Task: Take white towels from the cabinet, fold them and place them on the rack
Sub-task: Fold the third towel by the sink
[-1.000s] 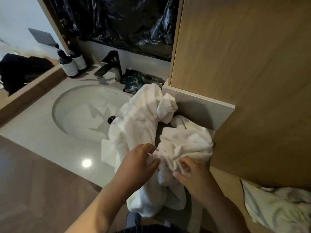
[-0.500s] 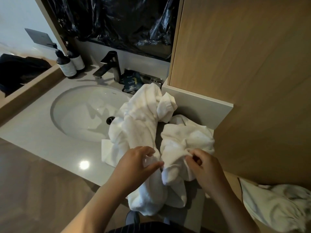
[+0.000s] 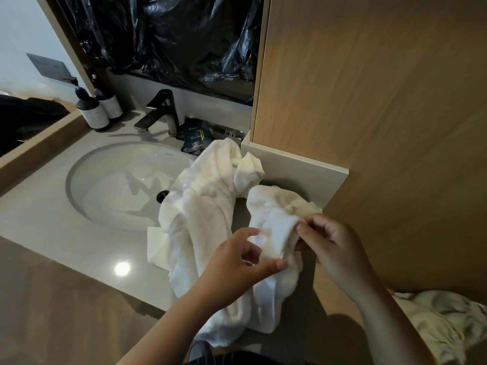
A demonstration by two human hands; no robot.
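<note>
Closest to me, bottom centre, my left hand (image 3: 237, 270) is half open: fingers loosely spread, thumb laid against the small towel (image 3: 274, 222), nothing clamped. Just right of it, my right hand (image 3: 334, 248) pinches that towel's fuzzy edge between thumb and fingertips. The towel's lower end hangs over the front edge of the counter (image 3: 52, 206), beside the big crumpled towel (image 3: 203, 219), which sprawls from that edge up across the rim of the sink (image 3: 110, 180). Lower right, another crumpled cloth (image 3: 442, 322) lies below the wooden cabinet panel (image 3: 369, 127), and that panel walls off the whole right side. The pale ledge (image 3: 295, 164) at its foot sits right against the towels. Bare counter runs left of the pile, in front of the basin. Further back are the dark faucet (image 3: 160, 111) and a dark packet (image 3: 196, 137) beside it. Two pump bottles (image 3: 93, 114) stand upper left, with black plastic (image 3: 184, 35) across the top.
</note>
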